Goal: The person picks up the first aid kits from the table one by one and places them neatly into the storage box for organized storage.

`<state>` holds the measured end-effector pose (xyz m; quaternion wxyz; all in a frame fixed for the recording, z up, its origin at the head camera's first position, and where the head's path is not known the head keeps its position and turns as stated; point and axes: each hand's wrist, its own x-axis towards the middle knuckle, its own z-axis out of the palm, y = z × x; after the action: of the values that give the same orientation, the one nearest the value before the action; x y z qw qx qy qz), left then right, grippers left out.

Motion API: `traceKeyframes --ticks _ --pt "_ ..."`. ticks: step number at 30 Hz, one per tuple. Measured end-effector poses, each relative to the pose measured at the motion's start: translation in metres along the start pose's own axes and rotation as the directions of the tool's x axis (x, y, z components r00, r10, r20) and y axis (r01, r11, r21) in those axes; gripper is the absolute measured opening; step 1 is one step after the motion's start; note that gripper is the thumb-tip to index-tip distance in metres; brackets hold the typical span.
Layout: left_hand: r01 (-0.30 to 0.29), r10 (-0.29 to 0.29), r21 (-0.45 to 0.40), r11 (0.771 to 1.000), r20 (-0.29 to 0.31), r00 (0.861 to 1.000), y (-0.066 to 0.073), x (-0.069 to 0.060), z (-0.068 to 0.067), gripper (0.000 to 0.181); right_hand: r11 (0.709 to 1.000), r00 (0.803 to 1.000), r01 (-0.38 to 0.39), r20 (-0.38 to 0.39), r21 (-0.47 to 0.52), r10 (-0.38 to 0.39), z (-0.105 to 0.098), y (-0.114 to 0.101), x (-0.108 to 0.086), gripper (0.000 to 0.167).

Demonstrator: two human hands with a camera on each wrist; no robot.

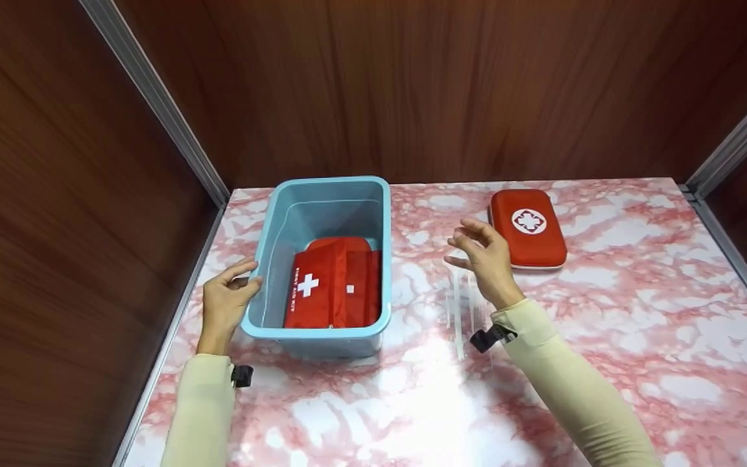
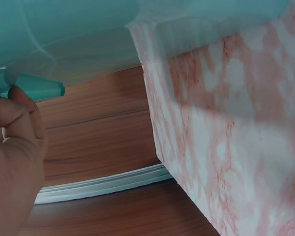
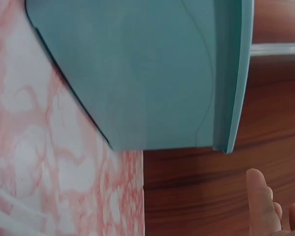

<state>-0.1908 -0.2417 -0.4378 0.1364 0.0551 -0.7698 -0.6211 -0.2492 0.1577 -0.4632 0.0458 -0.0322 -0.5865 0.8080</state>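
A light blue plastic bin [image 1: 386, 259] stands on the table. Inside it lies a red first aid pouch [image 1: 321, 292] with a white cross and lettering, partly over another red item [image 1: 354, 243] that is mostly hidden. At the bin's left rim is my left hand [image 1: 226, 301], its fingertips and thumb touching the edge with a gap between them. My right hand [image 1: 493, 266] hovers in the air right of the bin, fingers loosely bent and holding nothing. Just beyond it lies a red hard-shell first aid case [image 1: 532, 246] with a white round emblem.
The table [image 1: 639, 311] has a red and white marbled top. Dark wood-look panels [image 1: 425, 91] rise behind it and at both sides, with metal profiles [image 1: 159, 97] along the corners. Pale tape-like strips [image 1: 458, 318] run on the tabletop beneath my right hand.
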Motion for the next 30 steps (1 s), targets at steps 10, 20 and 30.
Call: traceKeyframes --ticks 10,20,30 --pt "-0.011 0.011 -0.012 1.000 -0.022 1.000 -0.028 0.014 -0.001 0.033 1.000 0.999 -0.015 -0.033 -0.008 0.015 -0.021 -0.001 0.007 0.031" --pt "-0.013 0.013 -0.005 1.000 -0.019 1.000 -0.035 0.017 -0.002 0.032 1.000 0.996 -0.023 -0.091 -0.005 0.023 -0.039 0.000 0.013 0.028" --pt "0.001 -0.001 -0.002 1.000 -0.012 1.000 -0.006 0.004 -0.001 0.031 0.998 0.987 -0.068 -0.146 0.015 0.069 -0.057 -0.005 0.018 0.026"
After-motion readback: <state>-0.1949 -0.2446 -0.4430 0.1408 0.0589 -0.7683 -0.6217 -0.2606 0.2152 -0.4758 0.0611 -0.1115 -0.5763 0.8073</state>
